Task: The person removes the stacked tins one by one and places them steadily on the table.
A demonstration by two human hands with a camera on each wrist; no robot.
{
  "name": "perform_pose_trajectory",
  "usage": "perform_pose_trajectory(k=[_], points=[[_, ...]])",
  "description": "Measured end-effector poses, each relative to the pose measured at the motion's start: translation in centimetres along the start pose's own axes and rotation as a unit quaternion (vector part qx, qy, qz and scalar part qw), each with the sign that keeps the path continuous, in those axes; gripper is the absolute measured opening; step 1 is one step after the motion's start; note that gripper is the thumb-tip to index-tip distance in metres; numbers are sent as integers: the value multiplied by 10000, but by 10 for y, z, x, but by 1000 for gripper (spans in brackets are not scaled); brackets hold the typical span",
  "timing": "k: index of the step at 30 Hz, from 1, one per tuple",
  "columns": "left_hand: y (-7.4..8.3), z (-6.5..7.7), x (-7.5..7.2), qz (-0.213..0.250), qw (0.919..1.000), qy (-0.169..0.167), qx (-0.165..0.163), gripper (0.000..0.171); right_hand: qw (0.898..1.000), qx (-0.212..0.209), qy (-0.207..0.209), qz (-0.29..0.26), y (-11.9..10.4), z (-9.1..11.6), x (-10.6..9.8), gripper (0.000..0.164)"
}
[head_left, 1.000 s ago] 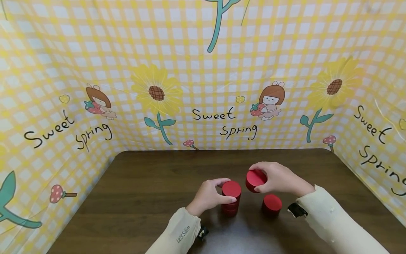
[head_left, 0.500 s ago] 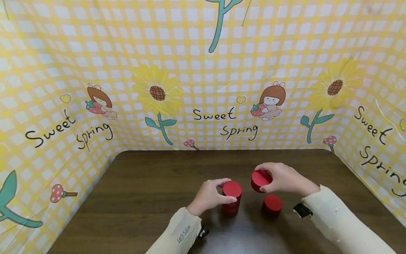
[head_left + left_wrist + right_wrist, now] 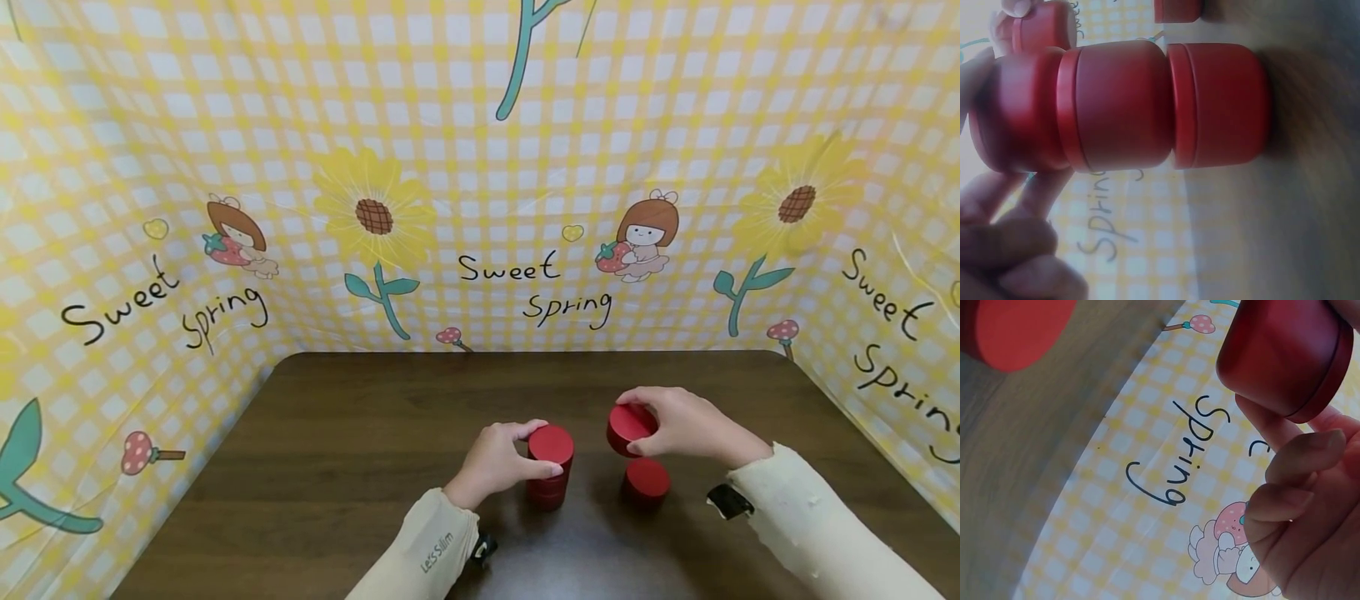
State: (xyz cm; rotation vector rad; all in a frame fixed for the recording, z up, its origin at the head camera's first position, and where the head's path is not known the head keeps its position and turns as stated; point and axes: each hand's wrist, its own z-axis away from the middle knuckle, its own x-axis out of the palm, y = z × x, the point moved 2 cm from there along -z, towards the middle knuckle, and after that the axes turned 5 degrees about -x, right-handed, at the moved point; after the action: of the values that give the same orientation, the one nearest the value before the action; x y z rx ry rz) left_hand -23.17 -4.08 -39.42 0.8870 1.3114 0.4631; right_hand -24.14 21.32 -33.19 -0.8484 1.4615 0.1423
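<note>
Three round red lidded tins stand in a stack; the top tin (image 3: 551, 445) has my left hand (image 3: 489, 463) around it, thumb at the front and fingers behind. In the left wrist view the stack lies sideways across the picture, with the middle tin (image 3: 1122, 106) and bottom tin (image 3: 1229, 106) below the gripped one. My right hand (image 3: 686, 427) holds another red tin (image 3: 632, 429) by its sides, raised off the table. Just in front of it, a single red tin (image 3: 646, 483) stands on the table. In the right wrist view, the held tin (image 3: 1285, 356) shows its smooth bottom part.
The dark wooden table (image 3: 390, 417) carries the tins. A yellow checked cloth (image 3: 495, 183) with flowers and lettering hangs behind and along both sides of it. Bare tabletop lies between the stack and the single tin.
My right hand has carried its tin to the right, away from the stack and closer to the single standing tin. My left hand keeps its grip on the top of the stack.
</note>
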Motion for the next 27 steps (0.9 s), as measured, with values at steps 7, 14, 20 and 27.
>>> perform_pose_trajectory(k=[7,14,20,27], points=[[1,4,-4,-50,10000,57,-61,61,9999,123,-6,-80,6,4,0,52],[1,5,-5,-151,9998,117,-94,62,9996,206,132,-131,17,11,1,51],[4,5,-1,-183,9996,173,-112,61,9993,196,317,50,22,15,3,51],[7,8,-3,-163,9995,167,-197,61,9992,217,284,167,26,17,5,50]])
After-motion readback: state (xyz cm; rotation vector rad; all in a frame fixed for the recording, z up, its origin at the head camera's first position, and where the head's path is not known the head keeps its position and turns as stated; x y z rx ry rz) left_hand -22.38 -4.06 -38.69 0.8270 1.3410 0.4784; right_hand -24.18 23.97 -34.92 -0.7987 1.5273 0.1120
